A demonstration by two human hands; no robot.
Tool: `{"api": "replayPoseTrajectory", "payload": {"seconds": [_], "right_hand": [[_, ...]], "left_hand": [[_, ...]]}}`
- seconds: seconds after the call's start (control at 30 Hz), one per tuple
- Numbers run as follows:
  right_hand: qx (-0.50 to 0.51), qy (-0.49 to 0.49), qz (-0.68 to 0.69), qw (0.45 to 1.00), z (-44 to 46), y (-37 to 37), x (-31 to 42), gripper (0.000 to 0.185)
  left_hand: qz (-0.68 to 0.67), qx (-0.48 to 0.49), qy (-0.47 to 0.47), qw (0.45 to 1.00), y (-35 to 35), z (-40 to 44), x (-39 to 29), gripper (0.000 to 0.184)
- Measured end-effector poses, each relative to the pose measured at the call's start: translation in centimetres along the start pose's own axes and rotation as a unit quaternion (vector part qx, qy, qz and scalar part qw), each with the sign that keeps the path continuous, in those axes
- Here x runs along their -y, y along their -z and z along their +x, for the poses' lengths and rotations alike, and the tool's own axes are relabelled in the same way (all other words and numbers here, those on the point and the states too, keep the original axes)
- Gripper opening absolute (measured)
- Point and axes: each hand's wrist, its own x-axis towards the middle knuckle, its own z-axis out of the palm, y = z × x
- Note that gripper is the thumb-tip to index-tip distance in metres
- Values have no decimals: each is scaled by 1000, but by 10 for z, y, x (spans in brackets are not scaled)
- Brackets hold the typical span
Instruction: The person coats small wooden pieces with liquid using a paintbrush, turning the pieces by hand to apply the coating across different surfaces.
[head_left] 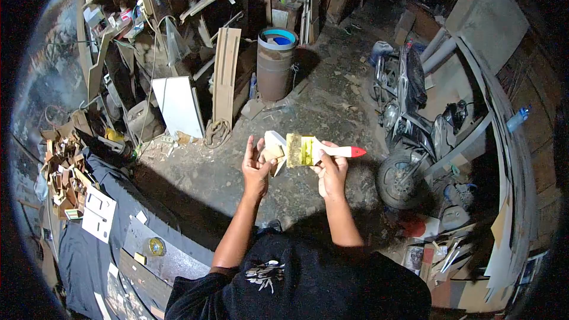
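Note:
Out in front of my chest, my right hand (333, 173) grips a paintbrush (306, 151) by its pale handle. The brush has a red handle tip pointing right, a yellow band and wide bristles facing left. My left hand (256, 172) is closed on a small pale wooden piece (273, 153), its other fingers raised. The piece has white and tan faces, and its full shape is partly hidden. The bristles are right beside the piece; whether they touch it I cannot tell.
At lower left, a cloth-covered table (80, 261) bears wood offcuts (71, 186), a white cut-out panel (98, 214) and a glass jar (156, 246). A barrel (275, 68) stands ahead near leaning boards (226, 74). A motorcycle (409, 124) is to the right.

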Motion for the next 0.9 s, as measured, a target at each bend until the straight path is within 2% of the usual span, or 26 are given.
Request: {"api": "replayPoseTrajectory", "payload": {"seconds": [0.07, 0.17, 0.27, 0.43, 0.53, 0.6, 0.83, 0.9], "right_hand": [[17, -9, -16, 1000, 1, 2, 0, 29], [26, -15, 8, 1000, -1, -1, 3, 29], [33, -15, -2, 999, 3, 4, -1, 30], [41, 4, -21, 999, 4, 5, -2, 30], [27, 16, -33, 999, 5, 5, -4, 29], [13, 20, -34, 999, 6, 6, -6, 29], [-32, 18, -34, 999, 13, 11, -8, 26], [-21, 24, -27, 999, 13, 11, -9, 26]], "left_hand": [[12, -10, -5, 1000, 7, 3, 6, 79], [-63, 52, 146, 986, 7, 1, -7, 57], [-94, 73, 187, 975, 13, 1, -5, 53], [-117, 88, 187, 971, 11, 2, -9, 64], [-81, 80, 195, 974, 12, 4, -13, 73], [-16, 131, 162, 978, 13, 5, -18, 78], [-46, 91, 172, 980, 12, 3, -16, 78], [-32, 71, 209, 975, 14, 4, -9, 77]]}}
